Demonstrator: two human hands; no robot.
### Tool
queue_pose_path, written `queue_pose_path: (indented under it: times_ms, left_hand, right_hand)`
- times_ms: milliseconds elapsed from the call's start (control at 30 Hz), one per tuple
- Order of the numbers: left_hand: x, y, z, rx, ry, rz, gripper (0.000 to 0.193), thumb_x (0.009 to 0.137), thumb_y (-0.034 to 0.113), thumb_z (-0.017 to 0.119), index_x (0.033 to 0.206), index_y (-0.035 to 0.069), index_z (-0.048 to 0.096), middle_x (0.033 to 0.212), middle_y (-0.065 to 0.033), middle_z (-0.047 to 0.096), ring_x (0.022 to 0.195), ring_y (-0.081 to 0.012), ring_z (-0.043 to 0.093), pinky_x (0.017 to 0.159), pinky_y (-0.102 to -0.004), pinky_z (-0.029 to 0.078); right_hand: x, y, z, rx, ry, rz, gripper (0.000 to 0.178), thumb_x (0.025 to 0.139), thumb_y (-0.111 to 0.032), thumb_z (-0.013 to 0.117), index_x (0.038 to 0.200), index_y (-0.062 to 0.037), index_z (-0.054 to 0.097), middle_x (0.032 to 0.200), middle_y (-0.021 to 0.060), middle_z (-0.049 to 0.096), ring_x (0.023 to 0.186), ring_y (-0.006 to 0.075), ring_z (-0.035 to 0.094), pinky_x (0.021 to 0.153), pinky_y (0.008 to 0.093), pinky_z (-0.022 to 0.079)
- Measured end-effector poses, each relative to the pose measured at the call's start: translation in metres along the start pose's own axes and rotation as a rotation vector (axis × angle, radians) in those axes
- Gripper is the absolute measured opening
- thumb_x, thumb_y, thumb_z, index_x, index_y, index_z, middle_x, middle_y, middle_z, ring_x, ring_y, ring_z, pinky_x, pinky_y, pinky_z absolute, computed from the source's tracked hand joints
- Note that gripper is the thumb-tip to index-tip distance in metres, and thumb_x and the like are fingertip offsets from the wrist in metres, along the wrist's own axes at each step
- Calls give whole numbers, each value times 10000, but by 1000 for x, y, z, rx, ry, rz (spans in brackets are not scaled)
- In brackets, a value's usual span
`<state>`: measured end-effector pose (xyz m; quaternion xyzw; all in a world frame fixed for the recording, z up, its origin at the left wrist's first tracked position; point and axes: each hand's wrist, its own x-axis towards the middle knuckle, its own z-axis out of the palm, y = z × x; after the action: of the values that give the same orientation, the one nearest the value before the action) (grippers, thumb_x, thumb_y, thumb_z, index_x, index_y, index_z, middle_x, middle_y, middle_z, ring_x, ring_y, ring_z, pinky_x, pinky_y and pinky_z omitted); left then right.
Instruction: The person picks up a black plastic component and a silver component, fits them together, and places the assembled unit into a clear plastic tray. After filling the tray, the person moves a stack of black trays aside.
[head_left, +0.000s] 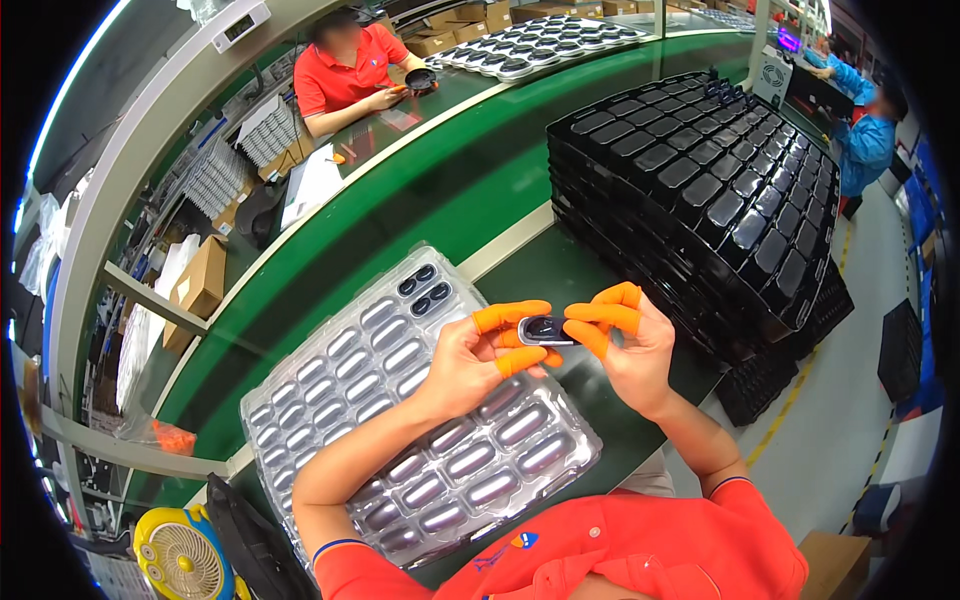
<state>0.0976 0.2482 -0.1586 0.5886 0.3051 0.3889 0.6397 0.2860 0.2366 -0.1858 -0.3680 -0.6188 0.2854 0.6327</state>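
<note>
Between my hands is a small oval part [541, 331] with a silvery rim and a dark inside. My left hand [470, 358] pinches its left end, orange finger covers on the fingertips. From the other side my right hand [633, 345], in the same orange covers, closes its fingertips at the part's right end. Under my left arm lies a clear plastic tray [330, 385] with rows of oval pockets. Several dark oval pieces [428, 290] sit in its far corner; the other pockets look silvery.
Black trays [690, 200] stand in a tall stack at right. Past my bench [540, 270] runs a green conveyor belt [400, 195]. A person in red [350, 70] works across it; another in blue [865, 150] stands far right. At lower left is a yellow fan [185, 555].
</note>
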Motion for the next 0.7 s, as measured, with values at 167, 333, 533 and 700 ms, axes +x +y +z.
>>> queue_pose_path:
  times_ms: [167,333,533,700]
  left_hand:
    - [-1,-2,-1,22,0,44,397,824,-23,603,1203,-43,487,1041,-162,609,891,-257,644,701,-308,548]
    - [0,-6,1,-71,35,144,325,834,-29,588,1149,-49,512,1046,-164,601,878,-246,639,691,-305,549]
    - [-1,-14,2,98,96,214,218,842,1,599,1043,-52,533,950,-121,606,815,-161,619,673,-268,536]
    - [-1,0,4,308,95,59,147,840,-49,565,982,-43,526,946,-125,599,784,-196,634,621,-279,536]
  right_hand:
    - [1,2,1,63,-34,60,165,685,64,707,839,9,687,809,50,552,669,99,508,581,208,400]
    - [-2,7,8,37,-11,-21,213,712,47,700,917,2,665,803,43,552,669,100,535,556,214,430]
    - [4,-3,3,247,-334,532,230,749,28,652,977,26,618,808,88,604,613,154,563,550,250,440]
    - [0,24,8,-231,-194,-334,193,752,13,636,943,37,620,766,123,622,569,223,580,517,280,444]
